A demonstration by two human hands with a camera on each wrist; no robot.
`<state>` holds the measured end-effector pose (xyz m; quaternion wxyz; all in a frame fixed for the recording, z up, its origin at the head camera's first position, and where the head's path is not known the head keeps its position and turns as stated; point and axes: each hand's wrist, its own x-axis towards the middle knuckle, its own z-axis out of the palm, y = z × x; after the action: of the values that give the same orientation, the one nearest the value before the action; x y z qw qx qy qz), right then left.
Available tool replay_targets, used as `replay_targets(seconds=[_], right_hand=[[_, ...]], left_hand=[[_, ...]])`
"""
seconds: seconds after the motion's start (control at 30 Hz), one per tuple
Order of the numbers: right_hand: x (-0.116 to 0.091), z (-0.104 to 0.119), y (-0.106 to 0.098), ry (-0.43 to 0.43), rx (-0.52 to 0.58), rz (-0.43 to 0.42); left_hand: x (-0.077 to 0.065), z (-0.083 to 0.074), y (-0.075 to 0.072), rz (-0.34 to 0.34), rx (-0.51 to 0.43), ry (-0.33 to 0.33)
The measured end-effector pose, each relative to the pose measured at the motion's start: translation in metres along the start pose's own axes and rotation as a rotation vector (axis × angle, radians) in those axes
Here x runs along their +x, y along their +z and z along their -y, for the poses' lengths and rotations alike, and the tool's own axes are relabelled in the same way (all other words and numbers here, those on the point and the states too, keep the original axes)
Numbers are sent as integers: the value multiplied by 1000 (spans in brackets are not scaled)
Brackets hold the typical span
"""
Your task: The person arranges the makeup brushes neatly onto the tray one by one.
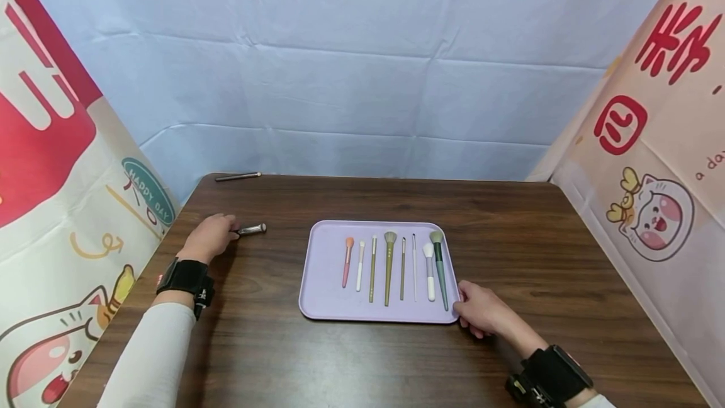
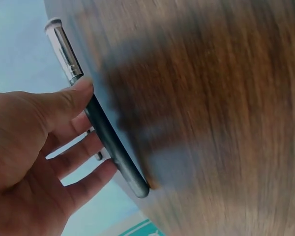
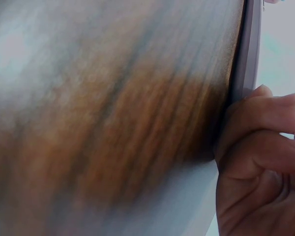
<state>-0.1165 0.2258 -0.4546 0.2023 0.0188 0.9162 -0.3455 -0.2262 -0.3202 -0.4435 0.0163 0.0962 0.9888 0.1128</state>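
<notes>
My left hand [image 1: 211,237] is low over the table's left side. It pinches a slim capped stick [image 1: 252,229] with a dark handle and a silver end; in the left wrist view the thumb lies on one side of the capped stick [image 2: 108,132] and the fingers on the other. A lilac tray [image 1: 328,307] lies mid-table, with several makeup brushes [image 1: 389,269] side by side on it, bristles toward the far edge. At the tray's near right corner my right hand [image 1: 481,310] grips the rim; in the right wrist view its curled fingers [image 3: 260,118] meet the tray's side [image 3: 248,59].
Another slim dark stick [image 1: 238,176] with a silver end lies along the table's far left edge. The wooden table [image 1: 272,345] is bordered by a pale blue cloth [image 1: 340,99] behind and printed cloths [image 1: 629,219] at both sides.
</notes>
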Motion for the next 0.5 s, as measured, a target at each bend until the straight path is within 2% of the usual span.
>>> replay_targets(seconds=[0.27, 0.5], right_hand=[[0, 0, 0, 2, -4, -1], [0, 0, 0, 6, 3, 1]], left_hand=[[1, -2, 0, -11, 16, -22], [-5, -13, -2, -33, 46, -23]])
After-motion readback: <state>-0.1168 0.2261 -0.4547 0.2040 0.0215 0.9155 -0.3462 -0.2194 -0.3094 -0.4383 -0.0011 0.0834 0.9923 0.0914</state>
